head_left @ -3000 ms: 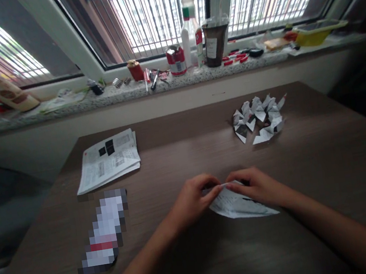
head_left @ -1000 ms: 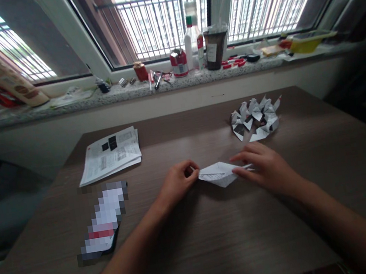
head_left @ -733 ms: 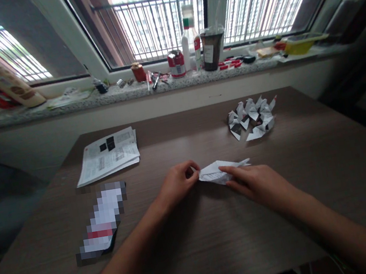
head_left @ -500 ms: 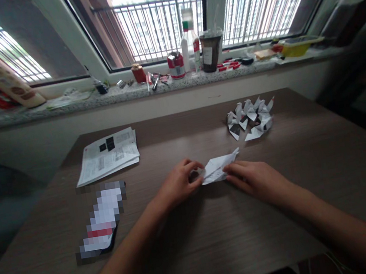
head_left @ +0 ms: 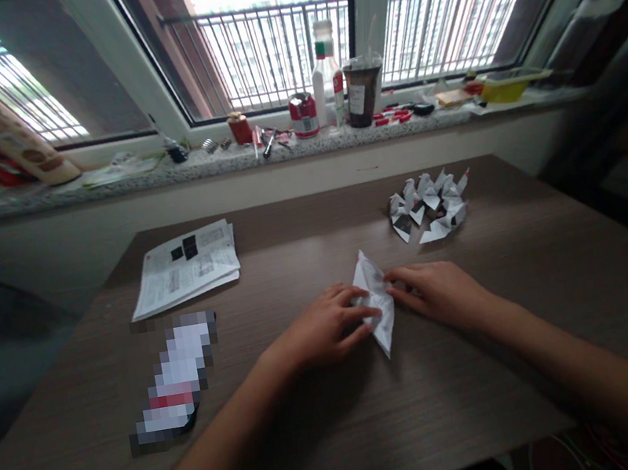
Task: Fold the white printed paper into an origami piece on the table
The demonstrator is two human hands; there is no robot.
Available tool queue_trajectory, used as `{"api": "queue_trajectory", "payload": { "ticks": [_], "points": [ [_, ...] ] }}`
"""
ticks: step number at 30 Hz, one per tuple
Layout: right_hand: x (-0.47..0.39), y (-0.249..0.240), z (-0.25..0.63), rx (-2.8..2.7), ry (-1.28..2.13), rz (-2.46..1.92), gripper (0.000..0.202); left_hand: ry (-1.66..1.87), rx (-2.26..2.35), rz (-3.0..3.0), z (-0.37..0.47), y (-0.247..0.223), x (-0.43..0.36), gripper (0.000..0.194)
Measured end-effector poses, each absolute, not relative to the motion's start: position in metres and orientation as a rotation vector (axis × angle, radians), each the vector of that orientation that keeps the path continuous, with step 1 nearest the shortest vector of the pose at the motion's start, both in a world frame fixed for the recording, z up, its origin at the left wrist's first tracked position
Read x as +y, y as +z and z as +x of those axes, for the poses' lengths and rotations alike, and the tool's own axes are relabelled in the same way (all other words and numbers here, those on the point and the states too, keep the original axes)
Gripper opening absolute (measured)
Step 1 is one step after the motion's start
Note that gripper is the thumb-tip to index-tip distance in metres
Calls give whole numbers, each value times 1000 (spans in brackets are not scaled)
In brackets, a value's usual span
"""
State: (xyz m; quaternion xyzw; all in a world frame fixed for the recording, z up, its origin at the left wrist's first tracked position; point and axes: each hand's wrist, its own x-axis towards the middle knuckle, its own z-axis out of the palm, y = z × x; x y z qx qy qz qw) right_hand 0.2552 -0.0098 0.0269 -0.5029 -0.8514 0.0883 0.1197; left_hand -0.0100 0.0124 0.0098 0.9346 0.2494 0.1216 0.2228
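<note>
Folded white paper (head_left: 383, 305) on the desk (head_left: 293, 250), between the two hands, slim diamond shape, one point far, one point near. Left hand (head_left: 332, 326) at its left side, fingertips lying over the paper's left half. Right hand (head_left: 432, 285) at its right edge, index finger and thumb touching it; cannot tell whether the edge is pinched between them. Hands apart from each other, paper in between.

Vs. half a second ago: paper has turned, was slanting left to far right, now runs near to far. Left hand was at the paper's left end, now reaches over its top. Right hand remains on the right side.

Pose: left fingers spread and fairly straight, palm down; right fingers bent, pointing left. Both forearms come in from the near edge, left and right, angled inward.

Far right on desk: ring of folded paper pieces (head_left: 429, 191), well apart from hands. Far left: printed sheets (head_left: 192, 274), stacked. Nearer, left: pixelated slab (head_left: 176, 380), details hidden. Beyond desk, windowsill (head_left: 132, 183) with red can (head_left: 304, 117), clear bottle (head_left: 327, 94), dark cup (head_left: 364, 92), yellow container (head_left: 508, 86).
</note>
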Motion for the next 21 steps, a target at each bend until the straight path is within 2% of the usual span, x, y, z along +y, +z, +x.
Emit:
{"api": "queue_trajectory", "payload": {
  "ticks": [7, 13, 21],
  "points": [
    [-6, 25, 253, -2442, 290, -1472, 30, 323, 762, 2705, 0, 3, 0, 43],
    [-8, 21, 251, -2298, 444, -1454, 34, 354, 862, 2766, 11, -4, -6, 43],
    [-9, 11, 253, -2306, 448, -1572, 21, 352, 954, 2830, 18, -5, -11, 50]
  ]
}}
